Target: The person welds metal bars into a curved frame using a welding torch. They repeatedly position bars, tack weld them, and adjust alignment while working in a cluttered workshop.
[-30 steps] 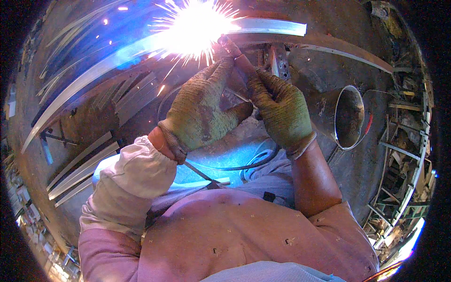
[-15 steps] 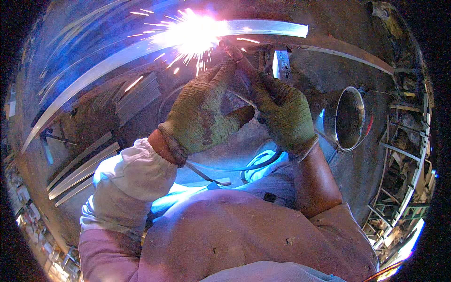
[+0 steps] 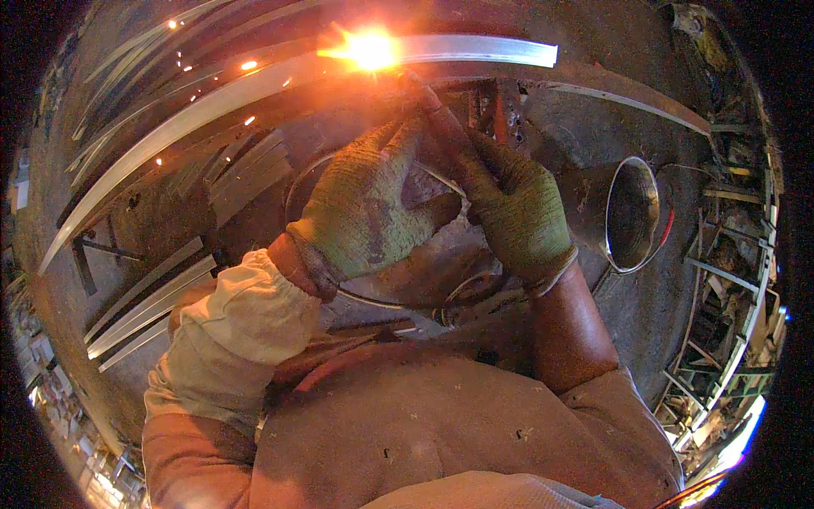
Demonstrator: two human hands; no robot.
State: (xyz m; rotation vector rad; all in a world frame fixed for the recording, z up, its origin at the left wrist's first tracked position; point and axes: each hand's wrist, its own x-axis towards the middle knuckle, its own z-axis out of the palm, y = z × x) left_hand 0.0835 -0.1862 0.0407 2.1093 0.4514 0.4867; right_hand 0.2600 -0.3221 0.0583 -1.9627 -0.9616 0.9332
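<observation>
My right hand point(image 3: 519, 208), in a yellow-green work glove, is wrapped round the handle of a welding torch point(image 3: 443, 121). The torch slants up and left, its tip near an orange glow point(image 3: 373, 51) on a long metal bar point(image 3: 483, 49). The glow hides the tip and that part of the bar. My left hand point(image 3: 365, 199), gloved alike, is open just left of the torch. Its fingers point up toward the torch neck, and its thumb stands apart, pointing at my right hand. Whether those fingertips touch the neck I cannot tell.
A round-mouthed metal container point(image 3: 632, 214) lies right of my right hand. Flat metal strips point(image 3: 153, 301) lie at the left, and more long bars stretch across the far left. A metal rack point(image 3: 729, 271) stands along the right edge. A dark cable point(image 3: 373, 301) curves below my hands.
The blinding white-violet arc has shrunk to a smaller orange glow, and the blue light is gone. Fewer sparks fly, now scattered to the left. Both hands stay almost in place.
</observation>
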